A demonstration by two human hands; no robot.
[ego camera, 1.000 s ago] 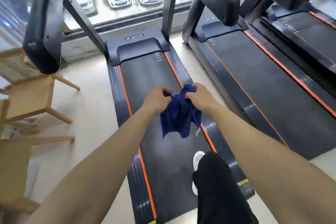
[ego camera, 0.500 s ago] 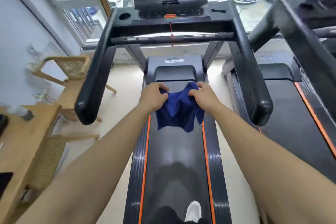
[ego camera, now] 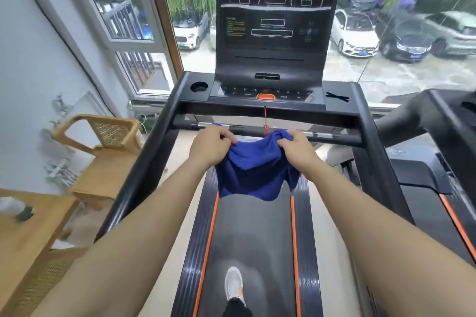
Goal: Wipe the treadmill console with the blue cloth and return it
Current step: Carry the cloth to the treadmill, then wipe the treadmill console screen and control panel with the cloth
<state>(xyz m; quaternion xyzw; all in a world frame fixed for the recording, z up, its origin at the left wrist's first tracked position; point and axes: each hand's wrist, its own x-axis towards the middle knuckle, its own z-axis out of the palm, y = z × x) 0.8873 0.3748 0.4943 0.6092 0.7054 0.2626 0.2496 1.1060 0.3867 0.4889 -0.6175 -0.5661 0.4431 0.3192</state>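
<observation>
Both hands up in front of the chest, holding the blue cloth stretched between them. Left hand has the cloth's top left corner bunched in a closed fist, fingers curled over the edge. Right hand grips the top right part the same way, knuckles up. The cloth sags in the middle betw. the two fists and hangs down loose, bottom hem over the front of the running belt. It's not touching the console – the hands are just this side of the crossbar, w/ the console panel well above and beyond.

Console screen is dark w/ pale dial outlines and boxes. Below it a row of buttons, too blurred to read, and a red stop button in the middle. A thin red cord hangs from it down to the crossbar, ending just beside the cloth's top edge. Round cup holder at the console's left end.

One pale shoe on the belt, near the bottom. Orange strips run along both belt sides. Left of the treadmill: a wooden chair and a wooden table. Parked cars outside the window.
</observation>
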